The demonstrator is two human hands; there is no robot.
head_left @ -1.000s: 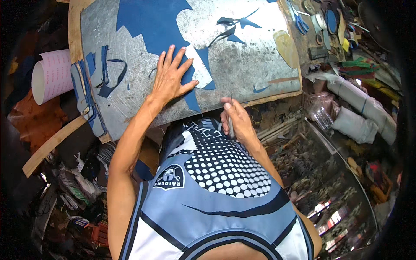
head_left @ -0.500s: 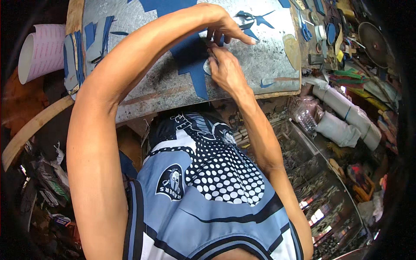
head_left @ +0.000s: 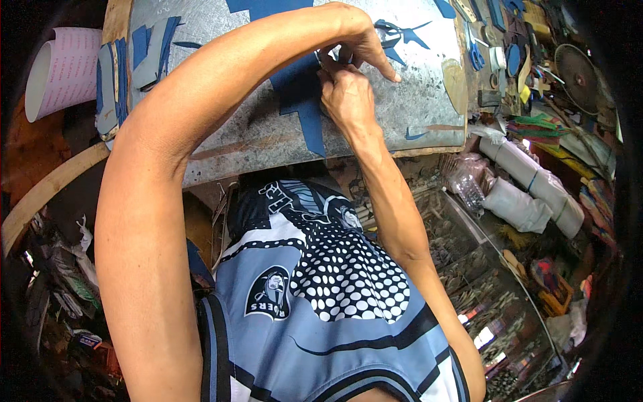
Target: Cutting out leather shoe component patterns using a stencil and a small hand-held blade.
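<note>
A dark blue sheet (head_left: pixel 298 94) with a cut, stepped outline lies on the grey metal-topped table (head_left: pixel 422 100). My left arm arches over it from the left. My left hand (head_left: pixel 365 48) bends down at the sheet's right edge, thumb stretched out to the right and fingers apart, partly hidden. Just nearer to me, my right hand (head_left: pixel 348 97) is closed, its fingertips close to the left hand's fingers. What it grips is hidden. Pointed blue scraps (head_left: pixel 412 35) lie beyond my left thumb, and a small blue offcut (head_left: pixel 416 135) rests near the front edge.
Stacked blue and grey cut pieces (head_left: pixel 151 50) lie at the table's left, beside a pale printed roll (head_left: pixel 63 74). Blue-handled scissors (head_left: pixel 476 57) lie among tools at the right. Wrapped white rolls (head_left: pixel 516 171) and a round fan (head_left: pixel 577 77) are farther right.
My right hand has shifted slightly away from me, closer to the left hand's fingers. My left hand stays over the sheet's right edge. The whole view has shifted a little.
</note>
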